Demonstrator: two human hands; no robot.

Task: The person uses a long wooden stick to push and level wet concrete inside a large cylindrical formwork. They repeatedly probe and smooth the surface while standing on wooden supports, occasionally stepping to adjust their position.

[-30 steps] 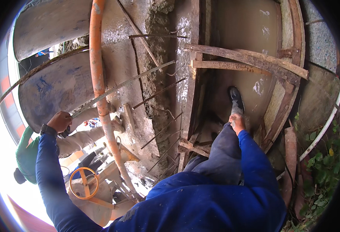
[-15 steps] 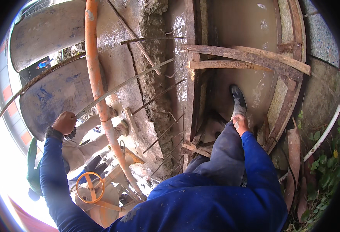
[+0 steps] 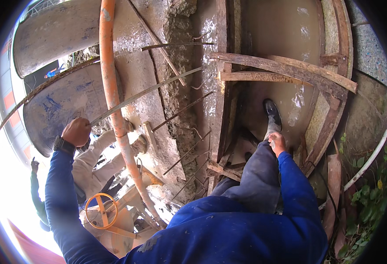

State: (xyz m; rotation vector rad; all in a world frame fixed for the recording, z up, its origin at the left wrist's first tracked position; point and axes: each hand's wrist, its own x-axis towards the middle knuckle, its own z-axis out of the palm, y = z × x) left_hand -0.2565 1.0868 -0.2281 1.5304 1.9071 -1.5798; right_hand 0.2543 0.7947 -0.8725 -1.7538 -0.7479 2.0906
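Note:
My left hand [image 3: 76, 131] is closed on a long, flat metal bar [image 3: 149, 92] that slants up to the right, across an orange, paint-worn pipe [image 3: 110, 79]. My right hand [image 3: 277, 142] has its fingers curled at the shin of my raised-looking leg, against the dark grey trousers [image 3: 257, 176]; whether it grips the fabric or something else I cannot make out. Below it a dark boot [image 3: 272, 112] stands in muddy brown water [image 3: 275, 35] inside a rough timber frame [image 3: 341, 39]. Crossed wooden battens [image 3: 268, 66] lie over that frame.
Broken concrete [image 3: 176, 110] with protruding rebar lies centre. Two large curved drums or pipes [image 3: 61, 110] are upper left. A co-worker [image 3: 101, 171] in pale trousers is lower left, near an orange handwheel [image 3: 101, 209]. Plants [image 3: 367, 202] and a white pipe [image 3: 365, 163] are at right.
My left hand, with the bar, has risen slightly and moved rightward since a second ago. The co-worker at lower left has shifted, with an arm now raised. My right hand stays at the leg.

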